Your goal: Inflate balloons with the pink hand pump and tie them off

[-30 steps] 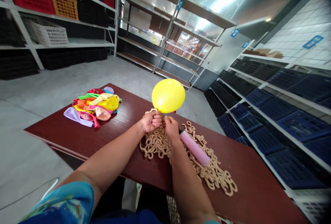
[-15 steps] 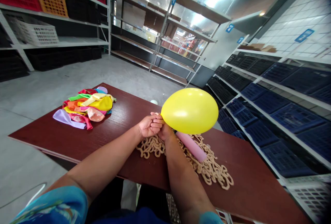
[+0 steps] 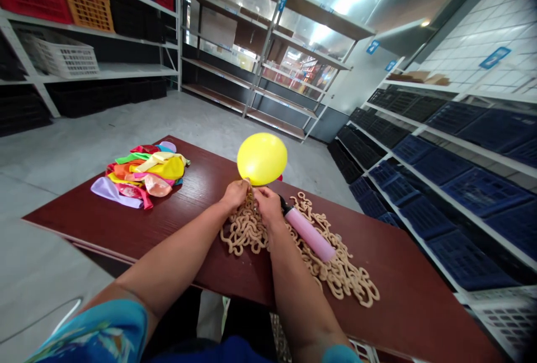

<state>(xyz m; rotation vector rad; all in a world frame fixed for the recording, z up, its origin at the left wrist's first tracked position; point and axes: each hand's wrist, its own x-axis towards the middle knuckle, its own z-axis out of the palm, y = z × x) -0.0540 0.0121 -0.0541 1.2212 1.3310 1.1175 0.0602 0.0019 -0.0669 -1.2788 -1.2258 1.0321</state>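
An inflated yellow balloon stands above my hands, its neck end pointing down toward me. My left hand is closed, pinching the balloon at its neck. Close by on the right, my right hand has its fingers pressed together at the same end; the knot or mouth itself is hidden by the fingers. Below both hands lies a tangled beige rope-like string on the table. A pink hand pump with a black end rests on that string, just right of my right wrist.
A pile of limp balloons in many colours lies on the left of the dark red-brown table. Shelves with blue crates run along the right. A white basket sits on the left shelving. Bare racks stand behind.
The balloon has swung left and turned so that its neck faces down toward me. My hands have drawn slightly apart and now sit side by side, uncovering the pump's black end.
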